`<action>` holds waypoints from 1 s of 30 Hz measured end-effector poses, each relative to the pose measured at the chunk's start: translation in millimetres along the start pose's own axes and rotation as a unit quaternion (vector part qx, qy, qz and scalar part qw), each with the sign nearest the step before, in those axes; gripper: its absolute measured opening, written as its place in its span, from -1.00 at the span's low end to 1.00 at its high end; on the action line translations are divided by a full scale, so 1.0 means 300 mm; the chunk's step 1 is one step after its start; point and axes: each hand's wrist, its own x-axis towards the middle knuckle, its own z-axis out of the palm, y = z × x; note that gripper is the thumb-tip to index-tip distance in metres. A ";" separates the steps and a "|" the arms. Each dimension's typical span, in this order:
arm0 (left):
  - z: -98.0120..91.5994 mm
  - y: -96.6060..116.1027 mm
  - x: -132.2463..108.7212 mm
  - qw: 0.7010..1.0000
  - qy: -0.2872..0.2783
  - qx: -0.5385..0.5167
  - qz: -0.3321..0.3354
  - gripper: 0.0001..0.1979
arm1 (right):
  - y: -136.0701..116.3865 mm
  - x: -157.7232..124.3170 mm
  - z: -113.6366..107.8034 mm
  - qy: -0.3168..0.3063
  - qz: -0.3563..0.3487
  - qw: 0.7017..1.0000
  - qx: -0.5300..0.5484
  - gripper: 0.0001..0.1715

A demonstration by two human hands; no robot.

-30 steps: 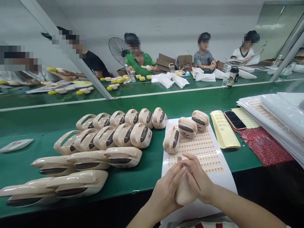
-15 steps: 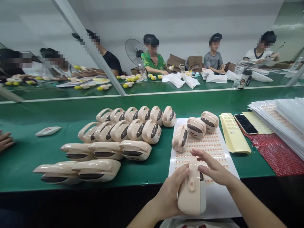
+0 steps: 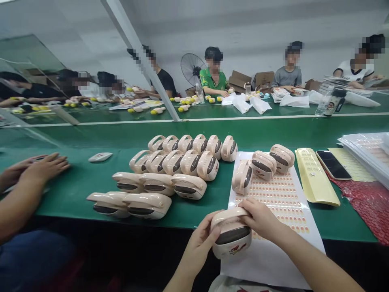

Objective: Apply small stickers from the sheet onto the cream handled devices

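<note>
Left hand: my left hand is closed on the left end of the beige casing, with the fingers curled up over its top edge.
Right hand: my right hand is clamped on the casing's right end from the other side, fingers laid across the top.
Beige casing: I see it gripped between both hands and lifted off the bench, over the near-left corner of the sticker sheet. Its dark window faces me, with a small red print below it.
Sticker sheet: white, printed with rows of small orange stickers. It lies flat on the green bench and its near edge hangs past the bench edge toward me.
On the sheet: three finished casings sit at its far end, one standing at the far-left corner and two close together along the far edge.
Left of the sheet: a batch of casings in rows, the far ones standing packed together, the near ones lying flat and overlapping.
Right of the sheet: a yellow backing strip just beside it, then a phone with a dark screen, then a red sheet.
Far left of the sheet: a co-worker's hand rests palm down on the bench, with a small white piece near it.
Beyond the sheet: people sit along the far side of the bench. I cannot make out what their hands hold.
</note>
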 end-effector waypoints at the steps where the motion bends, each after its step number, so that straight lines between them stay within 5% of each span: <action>1: 0.007 -0.001 -0.008 0.997 0.063 0.039 0.003 -0.54 | -0.008 0.007 0.022 0.014 -0.003 1.000 -0.004 -0.84; 3: 0.022 0.000 -0.029 0.974 0.175 0.143 0.035 -0.52 | -0.029 0.023 0.064 0.049 -0.006 0.999 -0.003 -0.81; 6: 0.048 -0.003 -0.056 0.919 0.274 0.271 0.088 -0.23 | -0.070 0.060 0.111 0.085 -0.009 0.996 0.017 -0.79; 11: 0.065 -0.049 -0.037 0.861 0.386 0.326 0.057 0.14 | -0.136 0.148 0.179 0.055 -0.040 0.997 0.021 -0.81; 17: -0.039 -0.127 0.030 0.821 0.438 0.355 0.089 0.20 | -0.162 0.198 0.244 -0.022 -0.093 0.992 0.077 -0.80; 21: -0.106 -0.139 0.046 0.827 0.433 0.350 0.084 0.17 | -0.111 0.208 0.149 0.044 -0.134 0.983 0.119 -0.74; 25: -0.142 -0.129 0.057 0.837 0.428 0.332 0.080 0.10 | -0.011 0.236 -0.034 0.180 -0.098 0.979 -0.008 -0.69; 27: -0.151 -0.124 0.063 0.838 0.433 0.325 0.074 0.11 | 0.044 0.252 -0.107 0.178 -0.072 0.974 -0.118 -0.57; 30: -0.157 -0.122 0.072 0.837 0.436 0.323 0.067 0.12 | 0.111 0.275 -0.158 0.089 -0.061 0.964 -0.244 -0.45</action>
